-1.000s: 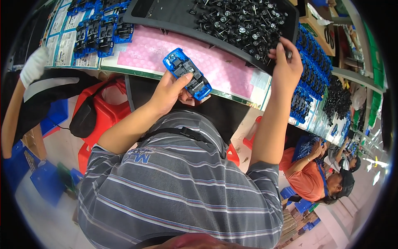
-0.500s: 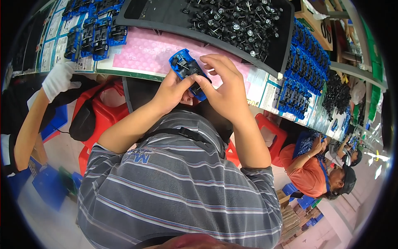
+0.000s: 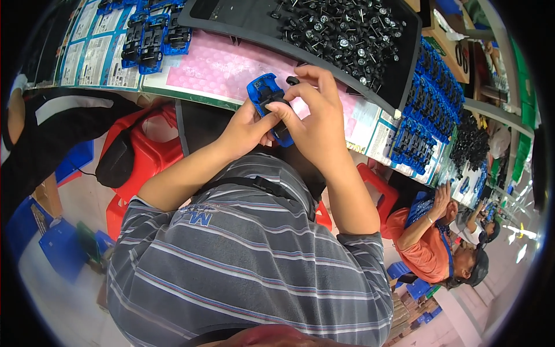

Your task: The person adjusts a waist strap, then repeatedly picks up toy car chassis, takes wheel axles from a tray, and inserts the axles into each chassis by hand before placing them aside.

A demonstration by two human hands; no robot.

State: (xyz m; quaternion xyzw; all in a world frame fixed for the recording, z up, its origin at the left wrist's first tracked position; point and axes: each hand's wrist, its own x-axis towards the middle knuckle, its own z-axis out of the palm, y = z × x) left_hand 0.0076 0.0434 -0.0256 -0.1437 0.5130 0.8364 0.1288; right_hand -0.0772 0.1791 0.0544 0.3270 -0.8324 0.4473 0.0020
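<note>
Over the front edge of the table, my left hand [image 3: 247, 128] grips a blue toy car [image 3: 262, 88], its black underside turned up. My right hand [image 3: 317, 113] is curled over the same car, its thumb tip close against the chassis. A small black wheel [image 3: 293, 80] shows at the fingertips of my right hand; whether an axle joins it is hidden. The fingers cover the middle and lower part of the car.
Beyond my hands a black tray [image 3: 243, 33] holds a heap of wheel-and-axle pieces [image 3: 347, 40]. Pink bubble wrap [image 3: 211, 63] covers the table before it. Blue car bodies [image 3: 151, 43] lie left, more [image 3: 425, 110] right. Co-workers sit on both sides; red stools [image 3: 144, 147] stand below.
Both hands and the car have shifted slightly right in view. A wheel now shows at my right fingertips. The gloved hand at the left has withdrawn from the car bodies, one of which is gone.
</note>
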